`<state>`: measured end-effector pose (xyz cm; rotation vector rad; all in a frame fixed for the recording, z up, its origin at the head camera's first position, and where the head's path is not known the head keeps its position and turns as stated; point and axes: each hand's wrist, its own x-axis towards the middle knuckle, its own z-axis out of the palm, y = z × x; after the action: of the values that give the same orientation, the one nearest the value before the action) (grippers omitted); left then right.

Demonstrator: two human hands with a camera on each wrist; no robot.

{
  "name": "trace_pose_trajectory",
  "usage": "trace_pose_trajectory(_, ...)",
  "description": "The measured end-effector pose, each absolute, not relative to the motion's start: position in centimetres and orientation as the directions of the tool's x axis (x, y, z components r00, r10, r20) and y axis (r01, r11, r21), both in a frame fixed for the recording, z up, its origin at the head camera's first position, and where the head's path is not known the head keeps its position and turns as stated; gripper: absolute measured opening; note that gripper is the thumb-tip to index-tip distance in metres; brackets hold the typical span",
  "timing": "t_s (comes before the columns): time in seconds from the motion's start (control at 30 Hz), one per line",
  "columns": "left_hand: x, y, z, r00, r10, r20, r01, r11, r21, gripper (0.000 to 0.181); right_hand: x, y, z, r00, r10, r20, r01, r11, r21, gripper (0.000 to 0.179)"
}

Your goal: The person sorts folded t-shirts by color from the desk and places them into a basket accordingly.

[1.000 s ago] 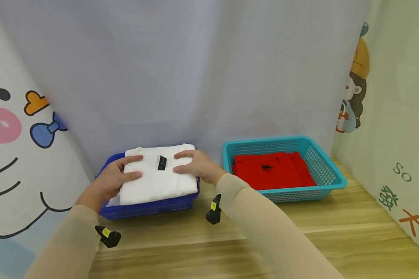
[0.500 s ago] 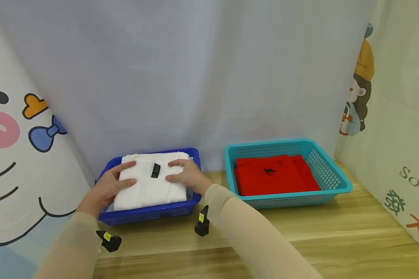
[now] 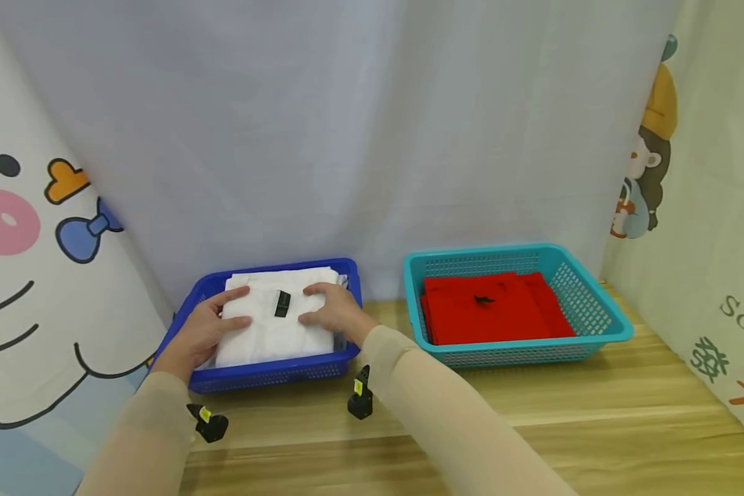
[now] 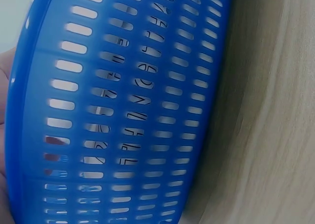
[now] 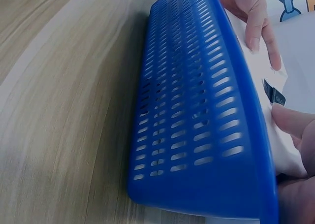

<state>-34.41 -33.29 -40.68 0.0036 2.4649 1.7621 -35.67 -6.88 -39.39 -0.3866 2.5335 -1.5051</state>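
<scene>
A folded white T-shirt [image 3: 269, 341] with a black neck label [image 3: 282, 304] lies in the dark blue basket [image 3: 273, 377], above other pale cloth. My left hand [image 3: 203, 332] holds its left side, thumb and index finger on top. At the opposite side my right hand [image 3: 342, 313] grips it, thumb and index finger over the top. In the right wrist view, the right thumb [image 5: 290, 119] presses near the label while other fingers curl at the shirt's edge. The left hand's remaining fingers are hidden. The left wrist view mostly shows the blue basket's slotted wall [image 4: 113, 111], with printed lettering behind it.
A teal basket [image 3: 533, 351] holding folded red clothes [image 3: 490, 313] stands to the right on the wooden table [image 3: 409, 427]. Behind both baskets hangs a pale curtain [image 3: 322, 138]. Cartoon-printed cloth [image 3: 68, 296] borders the left side, and a printed panel [image 3: 707, 275] the right.
Both hands have lowered the folded white T-shirt from above the blue basket's rim down into it. The hands keep hold of its two sides. The camera view has shifted slightly.
</scene>
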Motion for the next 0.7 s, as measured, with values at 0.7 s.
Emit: trace_pose_trajectory(0.7, -34.2, -32.6, -40.1, -0.995, 0.038, -0.091, -0.058, 0.522, 0.851, 0.085, -35.5, -5.7, -38.9, -0.95, -0.311, -0.03, -0.14, 0.508, -0.85, 0.068)
